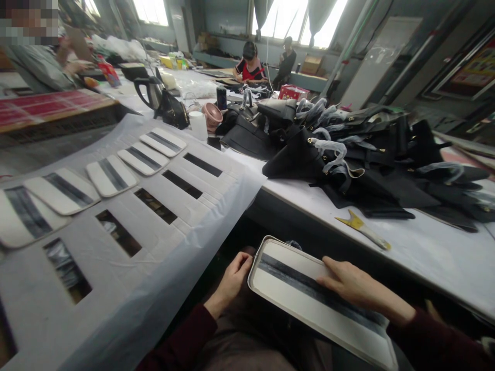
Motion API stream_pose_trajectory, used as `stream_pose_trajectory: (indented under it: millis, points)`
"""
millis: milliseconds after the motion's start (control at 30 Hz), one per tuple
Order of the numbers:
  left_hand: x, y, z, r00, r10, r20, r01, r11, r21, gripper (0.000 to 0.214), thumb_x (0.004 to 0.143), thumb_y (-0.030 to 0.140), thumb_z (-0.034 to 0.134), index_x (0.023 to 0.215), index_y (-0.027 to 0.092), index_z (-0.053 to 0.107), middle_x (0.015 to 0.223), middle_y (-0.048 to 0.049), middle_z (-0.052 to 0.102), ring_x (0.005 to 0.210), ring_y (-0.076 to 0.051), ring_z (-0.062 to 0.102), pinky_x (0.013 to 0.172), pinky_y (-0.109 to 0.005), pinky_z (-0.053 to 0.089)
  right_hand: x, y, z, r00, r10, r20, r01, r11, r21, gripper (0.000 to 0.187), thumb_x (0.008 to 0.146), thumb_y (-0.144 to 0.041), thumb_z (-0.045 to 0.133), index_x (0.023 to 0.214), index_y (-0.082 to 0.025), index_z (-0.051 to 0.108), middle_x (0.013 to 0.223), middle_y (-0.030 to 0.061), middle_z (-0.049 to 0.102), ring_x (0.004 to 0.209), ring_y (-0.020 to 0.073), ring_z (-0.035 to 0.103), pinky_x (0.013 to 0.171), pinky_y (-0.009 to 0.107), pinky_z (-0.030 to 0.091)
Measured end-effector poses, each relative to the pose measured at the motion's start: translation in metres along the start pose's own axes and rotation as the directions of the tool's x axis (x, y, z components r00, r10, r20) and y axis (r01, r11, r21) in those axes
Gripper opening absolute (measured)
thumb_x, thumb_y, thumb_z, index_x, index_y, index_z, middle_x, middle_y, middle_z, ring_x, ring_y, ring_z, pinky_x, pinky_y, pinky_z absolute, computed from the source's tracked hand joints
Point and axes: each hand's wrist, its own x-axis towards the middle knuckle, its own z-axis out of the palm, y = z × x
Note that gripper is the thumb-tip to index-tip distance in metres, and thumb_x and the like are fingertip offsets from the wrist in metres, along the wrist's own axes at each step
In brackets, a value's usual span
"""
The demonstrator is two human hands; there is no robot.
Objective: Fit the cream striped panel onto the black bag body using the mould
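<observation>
Head: panel (309, 305) in right grip (353, 286)

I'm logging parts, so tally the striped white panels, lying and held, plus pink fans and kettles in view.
Held striped white panel: 1
Striped white panels lying at left: 5
Pink fan: 1
Kettle: 1
Total: 8

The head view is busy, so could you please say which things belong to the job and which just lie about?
Seems part of the job:
- held striped panel
- similar striped panels, lying left
- black bags, possibly

Seemingly just lying about:
- kettle
- pink fan
- red bottle
</observation>
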Motion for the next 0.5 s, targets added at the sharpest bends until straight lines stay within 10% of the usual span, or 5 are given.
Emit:
stream_pose_trajectory:
  millis: [500]
  points:
    - [-0.003,0.010,0.007,0.997,-0.079,-0.006,0.079,0.993,-0.083,0.039,0.088,0.059,0.053,0.091,0.020,0.057,0.085,-0.0014,0.056,0.078,-0.018,0.050,0.072,-0.027,0.043,-0.007,-0.004,0.054,0.884,-0.127,-0.450,0.084,0.990,-0.113,0.038,0.094,-0.033,0.048,0.130,-0.024,0.047,0.110,0.0097,0.058,0.098,0.0260,0.057,0.084,0.044,0.040]
